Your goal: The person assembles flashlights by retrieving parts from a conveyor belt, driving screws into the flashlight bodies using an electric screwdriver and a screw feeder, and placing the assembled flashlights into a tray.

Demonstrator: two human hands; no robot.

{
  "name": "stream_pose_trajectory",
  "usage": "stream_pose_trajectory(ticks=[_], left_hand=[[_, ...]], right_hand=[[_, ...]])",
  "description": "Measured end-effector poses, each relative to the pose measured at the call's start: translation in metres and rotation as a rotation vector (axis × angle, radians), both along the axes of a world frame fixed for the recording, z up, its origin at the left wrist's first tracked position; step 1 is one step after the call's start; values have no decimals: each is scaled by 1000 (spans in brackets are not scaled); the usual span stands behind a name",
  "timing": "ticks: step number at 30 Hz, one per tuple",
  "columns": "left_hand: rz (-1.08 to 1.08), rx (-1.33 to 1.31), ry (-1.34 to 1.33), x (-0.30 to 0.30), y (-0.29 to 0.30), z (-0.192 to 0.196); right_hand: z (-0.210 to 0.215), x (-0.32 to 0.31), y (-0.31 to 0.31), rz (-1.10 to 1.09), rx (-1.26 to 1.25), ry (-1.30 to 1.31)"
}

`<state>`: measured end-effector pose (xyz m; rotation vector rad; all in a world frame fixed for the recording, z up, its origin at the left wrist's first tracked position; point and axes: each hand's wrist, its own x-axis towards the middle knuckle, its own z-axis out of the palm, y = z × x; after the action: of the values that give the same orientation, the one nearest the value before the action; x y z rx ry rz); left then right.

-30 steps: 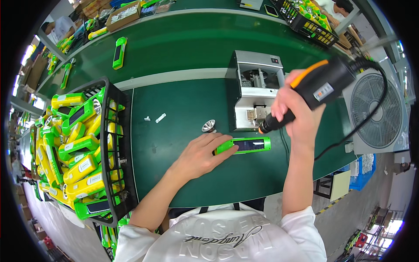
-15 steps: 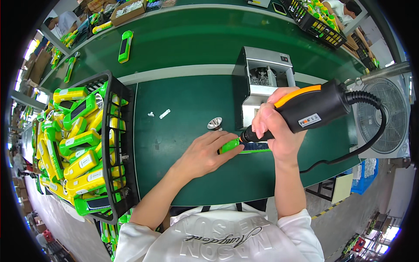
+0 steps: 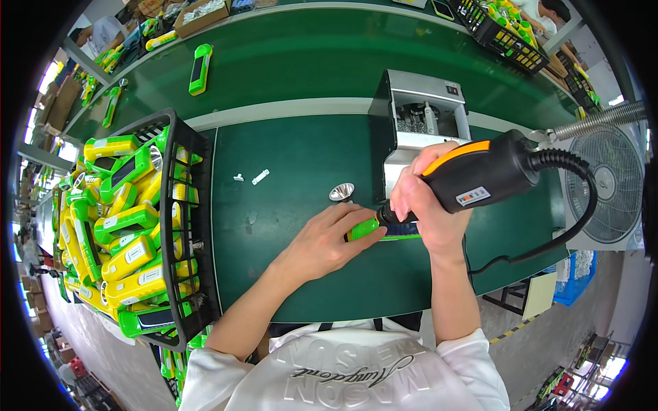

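My right hand [image 3: 433,204] is wrapped round a black electric screwdriver [image 3: 504,171] with an orange lever, held tilted. The screwdriver's nose meets the green body of a flashlight [image 3: 363,231] that lies on the green worktable, partly hidden by both hands. My left hand [image 3: 319,240] grips that flashlight's left end, thumb and fingers on either side. A dark panel shows along the flashlight beneath the driver. Just beyond my left fingers rests a shiny cone reflector [image 3: 342,192]. The bit's tip and any screw are hidden.
A black crate [image 3: 179,226] heaped with yellow-green flashlights stands at the left. Behind my right hand sits a metal screw feeder [image 3: 419,109]. Small white parts [image 3: 260,177] lie on the table. A spring [image 3: 596,123] and cable [image 3: 572,233] reach the screwdriver; a fan [image 3: 603,181] stands right.
The screwdriver and my right hand have shifted slightly left, and the driver's body leans a little differently. My left hand keeps its hold on the flashlight. The whole view has shifted slightly.
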<state>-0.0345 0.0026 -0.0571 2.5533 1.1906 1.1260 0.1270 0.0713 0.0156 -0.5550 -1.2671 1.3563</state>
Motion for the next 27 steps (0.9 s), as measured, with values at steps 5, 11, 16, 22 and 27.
stream_pose_trajectory(ticks=[5,11,16,22,27], left_hand=[[-27,-55,10,-1,-3,-3],[-39,-47,-31,0,0,-5],[-5,-47,-14,-4,-1,-1],[6,22,-20,3,-6,-13],[72,139,106,1,-33,-12]], right_hand=[[0,-1,0,32,14,-79],[-3,0,0,112,1,-109],[-1,-5,-1,103,-11,-45],[-11,-4,-10,84,24,7],[-7,30,-28,46,200,133]])
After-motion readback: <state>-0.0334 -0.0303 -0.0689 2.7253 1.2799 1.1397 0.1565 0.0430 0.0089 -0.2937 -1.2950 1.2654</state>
